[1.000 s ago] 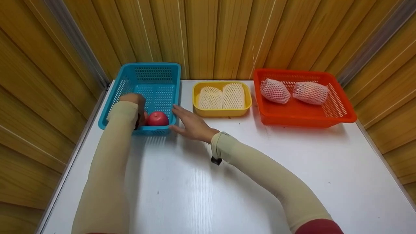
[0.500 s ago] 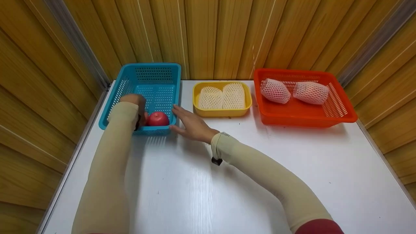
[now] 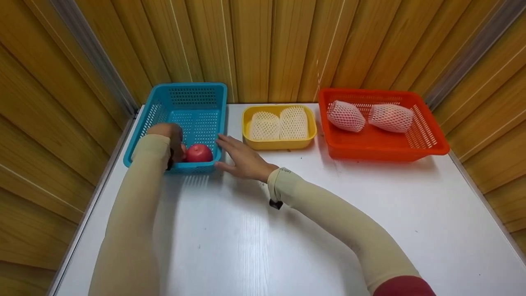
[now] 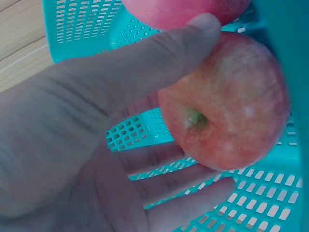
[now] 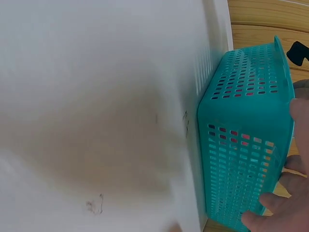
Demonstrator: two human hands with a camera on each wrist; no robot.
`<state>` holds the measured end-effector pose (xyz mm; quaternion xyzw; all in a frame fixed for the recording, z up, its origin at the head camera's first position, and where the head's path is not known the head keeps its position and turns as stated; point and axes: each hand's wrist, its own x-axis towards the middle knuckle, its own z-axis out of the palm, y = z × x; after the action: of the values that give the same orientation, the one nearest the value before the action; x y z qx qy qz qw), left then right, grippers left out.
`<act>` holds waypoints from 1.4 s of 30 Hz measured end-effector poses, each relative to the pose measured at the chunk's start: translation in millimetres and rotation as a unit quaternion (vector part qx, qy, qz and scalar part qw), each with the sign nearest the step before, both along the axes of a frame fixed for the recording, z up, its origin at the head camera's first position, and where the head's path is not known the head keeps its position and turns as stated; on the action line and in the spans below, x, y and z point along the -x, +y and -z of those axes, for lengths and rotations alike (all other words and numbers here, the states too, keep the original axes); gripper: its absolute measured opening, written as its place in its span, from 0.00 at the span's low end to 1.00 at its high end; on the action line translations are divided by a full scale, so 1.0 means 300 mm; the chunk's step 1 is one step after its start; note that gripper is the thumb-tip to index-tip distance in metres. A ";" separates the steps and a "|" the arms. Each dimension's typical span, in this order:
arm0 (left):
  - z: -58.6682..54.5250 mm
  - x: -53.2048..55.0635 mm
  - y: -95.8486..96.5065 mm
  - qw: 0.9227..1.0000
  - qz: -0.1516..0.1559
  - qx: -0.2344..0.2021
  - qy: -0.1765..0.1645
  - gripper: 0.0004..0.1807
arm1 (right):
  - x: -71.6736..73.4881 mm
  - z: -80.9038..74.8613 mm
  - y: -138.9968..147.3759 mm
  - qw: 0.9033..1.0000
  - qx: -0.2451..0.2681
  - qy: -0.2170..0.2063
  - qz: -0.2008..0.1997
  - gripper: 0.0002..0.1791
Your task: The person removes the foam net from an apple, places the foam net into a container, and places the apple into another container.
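My left hand [image 3: 166, 132] reaches down into the blue plastic basket [image 3: 224, 111] at the back left. Around a red-yellow apple [image 4: 231, 106], its thumb lies along one side and its fingers along the other, in the left wrist view. A redder apple [image 3: 199, 153] sits right beside it in the basket's near corner. My right hand [image 3: 243, 159] touches the basket's right side from outside, fingers extended along the rim and thumb near the front corner. In the right wrist view, those fingers [image 5: 275, 203] lie against the basket's upper edge.
A yellow tub [image 3: 279, 144] with two white foam fruit nets [image 3: 294, 123] stands at the back middle. Farther right, an orange basket [image 3: 386, 152] holds two net-wrapped fruits [image 3: 392, 118]. Wood-patterned walls [image 3: 271, 49] enclose the white table [image 3: 308, 246] at the back and sides.
The head view has shifted slightly. Both hands stay nearly still, the left inside the blue basket and the right against its side.
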<state>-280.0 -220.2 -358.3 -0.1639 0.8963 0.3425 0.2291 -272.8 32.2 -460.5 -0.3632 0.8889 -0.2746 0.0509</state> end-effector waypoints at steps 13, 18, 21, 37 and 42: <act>0.005 0.068 -0.058 0.995 0.086 0.055 -0.001 0.45 | 0.025 -0.054 0.109 0.995 0.005 0.093 -0.021 0.45; 0.031 0.129 -0.090 0.975 0.182 0.119 0.053 0.39 | 0.047 -0.063 0.165 0.994 0.011 0.110 -0.012 0.46; 0.044 0.136 -0.097 0.965 0.202 0.134 0.099 0.39 | 0.057 -0.062 0.191 0.993 0.011 0.119 -0.009 0.47; 0.112 0.094 -0.056 0.935 0.185 0.136 0.269 0.40 | 0.064 -0.055 0.303 0.990 -0.010 0.131 0.042 0.50; 0.119 0.086 -0.032 0.932 0.189 0.129 0.281 0.42 | 0.072 -0.061 0.341 0.988 -0.009 0.143 0.054 0.51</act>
<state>-305.9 -229.8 -394.0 0.0833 0.9748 0.2067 0.0052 -294.2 134.5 -442.1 -0.3500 0.9077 -0.2140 -0.0880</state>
